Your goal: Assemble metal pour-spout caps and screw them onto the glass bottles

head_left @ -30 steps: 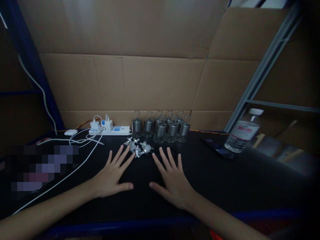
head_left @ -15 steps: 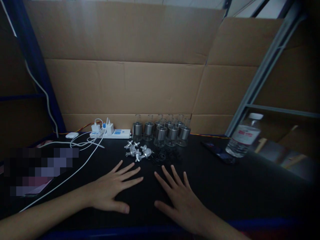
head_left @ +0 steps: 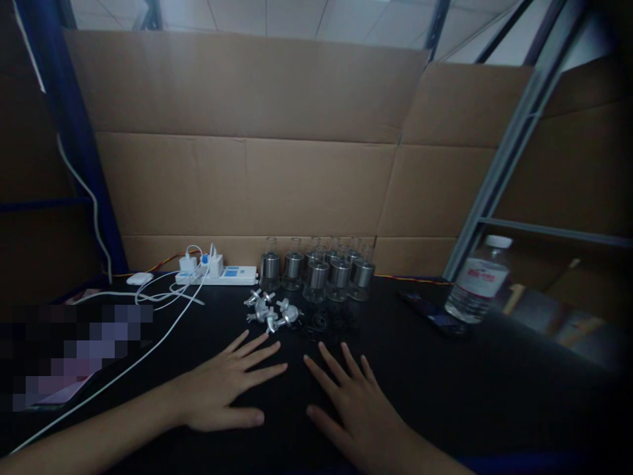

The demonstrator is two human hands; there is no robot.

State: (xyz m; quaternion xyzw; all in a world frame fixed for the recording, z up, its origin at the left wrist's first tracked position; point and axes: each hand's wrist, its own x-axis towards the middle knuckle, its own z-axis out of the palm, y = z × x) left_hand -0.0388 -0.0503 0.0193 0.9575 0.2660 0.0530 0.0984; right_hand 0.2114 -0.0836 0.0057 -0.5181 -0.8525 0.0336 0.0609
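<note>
My left hand lies flat on the black tabletop, fingers spread, holding nothing. My right hand rests flat beside it, fingers also spread and empty. Just beyond my fingertips lies a small heap of silver metal fittings. To the right of that heap are several black rubber rings. Behind them stands a cluster of glass-and-metal cylinders against the cardboard wall.
A white power strip with chargers and white cables sits at the back left. A water bottle stands at the right, with a dark phone lying beside it. Cardboard sheets wall the back; metal shelf posts rise at right.
Both hands have slid back toward me, away from the silver fittings. The view has tilted upward, showing more of the ceiling.
</note>
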